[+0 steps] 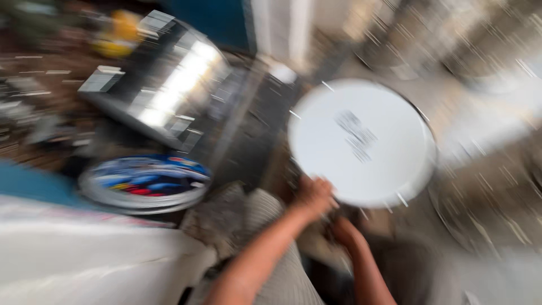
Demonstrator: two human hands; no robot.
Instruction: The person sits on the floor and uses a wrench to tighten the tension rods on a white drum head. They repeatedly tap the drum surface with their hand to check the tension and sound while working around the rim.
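Motion blur smears the whole view, yet a large white round disc (361,142), smooth and flat with a dark printed patch near its middle, fills the centre right of the frame, lying up and to the right of both hands. The left hand (314,196) touches the disc's lower-left rim, fingers apparently curled on it, while the right hand (345,232) sits just below; its fingers cannot be made out. A shiny metal box (164,85) and a colourful round lid (145,182) lie to the left.
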